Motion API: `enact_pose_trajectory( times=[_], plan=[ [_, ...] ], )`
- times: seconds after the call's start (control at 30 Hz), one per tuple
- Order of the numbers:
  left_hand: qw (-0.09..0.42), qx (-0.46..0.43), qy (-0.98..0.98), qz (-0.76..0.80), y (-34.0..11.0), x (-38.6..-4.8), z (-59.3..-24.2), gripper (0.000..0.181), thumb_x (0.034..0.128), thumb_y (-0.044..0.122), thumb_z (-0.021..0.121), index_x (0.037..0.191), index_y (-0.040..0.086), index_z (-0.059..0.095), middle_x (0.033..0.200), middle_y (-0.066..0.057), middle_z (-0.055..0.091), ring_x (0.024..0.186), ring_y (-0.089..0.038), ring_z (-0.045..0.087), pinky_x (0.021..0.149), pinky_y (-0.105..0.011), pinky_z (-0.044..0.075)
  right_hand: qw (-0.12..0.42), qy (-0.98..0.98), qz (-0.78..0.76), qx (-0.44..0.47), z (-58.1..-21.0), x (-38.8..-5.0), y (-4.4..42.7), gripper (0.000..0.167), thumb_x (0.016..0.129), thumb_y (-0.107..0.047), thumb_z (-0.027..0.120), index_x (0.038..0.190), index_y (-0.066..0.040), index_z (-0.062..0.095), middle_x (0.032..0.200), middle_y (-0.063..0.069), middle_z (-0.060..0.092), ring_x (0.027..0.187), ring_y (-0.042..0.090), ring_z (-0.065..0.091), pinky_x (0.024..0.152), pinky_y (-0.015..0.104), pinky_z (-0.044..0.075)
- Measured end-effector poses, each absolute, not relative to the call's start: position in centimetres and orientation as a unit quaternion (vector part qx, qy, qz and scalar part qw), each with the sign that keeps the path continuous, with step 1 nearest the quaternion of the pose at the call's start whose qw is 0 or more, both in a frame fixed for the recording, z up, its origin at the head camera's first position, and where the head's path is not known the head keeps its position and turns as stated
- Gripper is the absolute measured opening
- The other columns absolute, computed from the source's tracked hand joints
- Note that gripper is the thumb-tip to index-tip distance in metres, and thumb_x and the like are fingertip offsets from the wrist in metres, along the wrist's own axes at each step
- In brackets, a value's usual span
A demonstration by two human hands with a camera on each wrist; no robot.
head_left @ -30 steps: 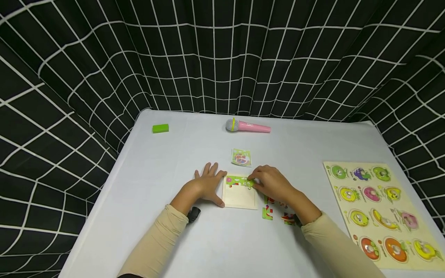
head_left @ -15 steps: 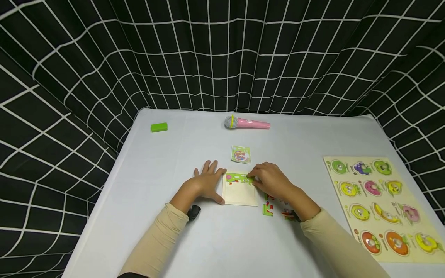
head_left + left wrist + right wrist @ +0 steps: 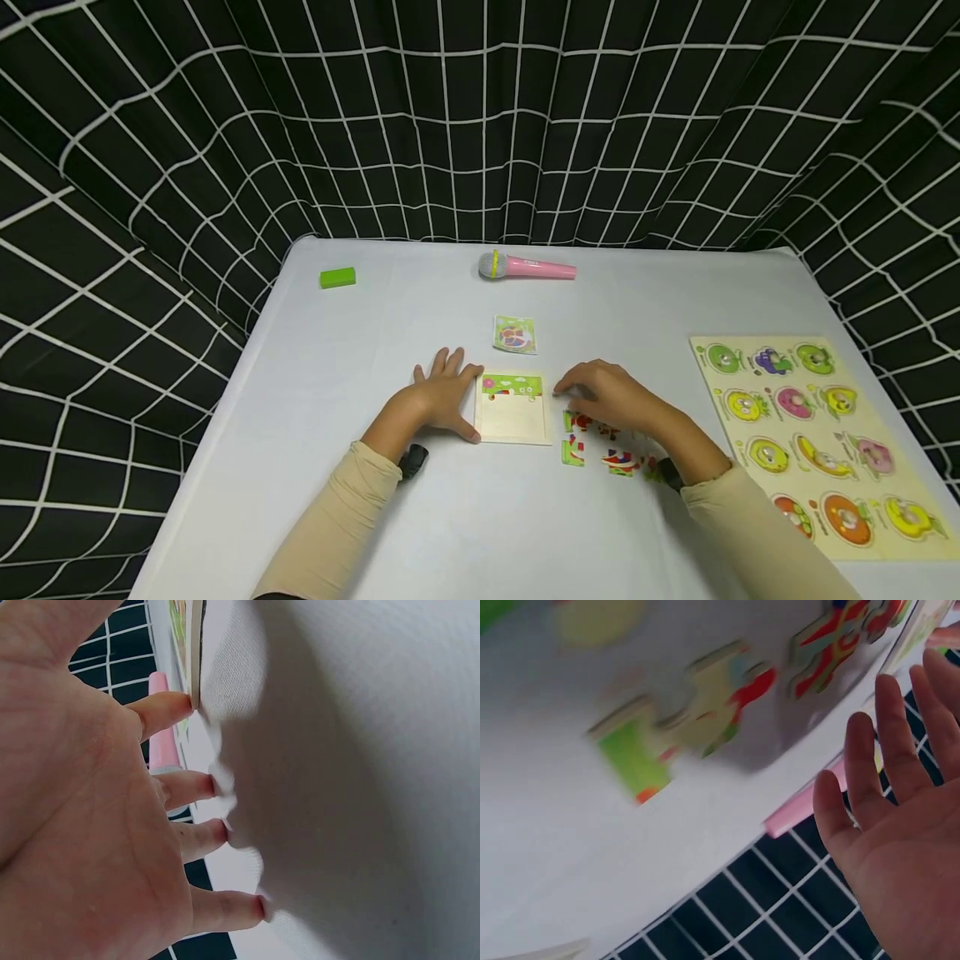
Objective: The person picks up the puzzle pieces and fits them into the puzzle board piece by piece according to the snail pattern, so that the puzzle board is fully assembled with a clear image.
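Note:
A small square wooden puzzle tray [image 3: 513,425] lies mid-table, its top row filled by green printed puzzle pieces [image 3: 512,386]. My left hand [image 3: 442,404] is spread flat beside it, index fingertip and thumb touching its left edge. In the left wrist view the index finger meets the tray's rim [image 3: 196,652]. My right hand [image 3: 615,396] hovers just right of the tray, above loose puzzle pieces [image 3: 573,452] in green, red and blue. The right wrist view shows its fingers [image 3: 900,761] extended and holding nothing; several loose pieces [image 3: 634,750] lie nearby, and the hand partly covers others in the head view.
Beyond the tray lies a small picture card [image 3: 514,335], with a pink toy microphone [image 3: 532,268] farther back. A green block [image 3: 337,277] sits at the back left. To the right is a large wooden fruit puzzle board [image 3: 780,427]. Black gridded curtains [image 3: 480,125] surround the table.
My right hand has let go of the piece at the tray's upper right corner and moved right, over the loose pieces. The left hand stays at the tray's left edge.

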State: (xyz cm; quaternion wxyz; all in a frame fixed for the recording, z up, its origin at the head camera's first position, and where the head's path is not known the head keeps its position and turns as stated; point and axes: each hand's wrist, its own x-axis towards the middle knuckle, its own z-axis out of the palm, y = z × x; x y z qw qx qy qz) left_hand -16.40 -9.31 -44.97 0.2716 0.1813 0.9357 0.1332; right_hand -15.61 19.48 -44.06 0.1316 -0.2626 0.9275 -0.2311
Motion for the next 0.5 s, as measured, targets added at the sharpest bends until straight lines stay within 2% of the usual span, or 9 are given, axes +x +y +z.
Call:
enact_pose_trajectory(
  times=[0.1, 0.3, 0.5],
  plan=[
    [0.271, 0.181, 0.935, 0.136, -9.3, -16.3, -45.0, 0.110, 0.0647, 0.049, 0.087, 0.153, 0.021, 0.027, 0.163, -0.017, 0.001, 0.149, -0.039, -0.007, 0.110, -0.072, 0.009, 0.140, 0.931, -0.226, -0.250, -44.1, -15.0, 20.4, 0.025, 0.084, -0.012, 0.074, 0.109, -0.013, 0.072, 0.113, -0.001, 0.069, 0.112, 0.025, 0.058, 0.095, 0.047, 0.046],
    [0.272, 0.180, 0.935, 0.141, -9.3, -16.3, -44.9, 0.110, 0.0646, 0.049, 0.087, 0.153, 0.021, 0.028, 0.163, -0.017, 0.001, 0.148, -0.040, -0.008, 0.110, -0.072, 0.007, 0.152, 0.934, -0.210, -0.245, -44.4, -14.0, 21.4, 0.027, 0.079, -0.015, 0.080, 0.105, -0.017, 0.073, 0.104, -0.007, 0.067, 0.092, 0.014, 0.055, 0.082, 0.036, 0.046],
    [0.272, 0.181, 0.935, 0.137, -9.3, -16.3, -44.9, 0.111, 0.0644, 0.049, 0.087, 0.153, 0.021, 0.027, 0.163, -0.017, 0.001, 0.148, -0.040, -0.008, 0.110, -0.072, 0.008, 0.134, 0.940, -0.193, -0.248, -44.9, -13.5, 21.3, 0.028, 0.076, -0.019, 0.083, 0.102, -0.019, 0.073, 0.099, -0.011, 0.067, 0.091, 0.010, 0.055, 0.087, 0.038, 0.044]
  ],
)
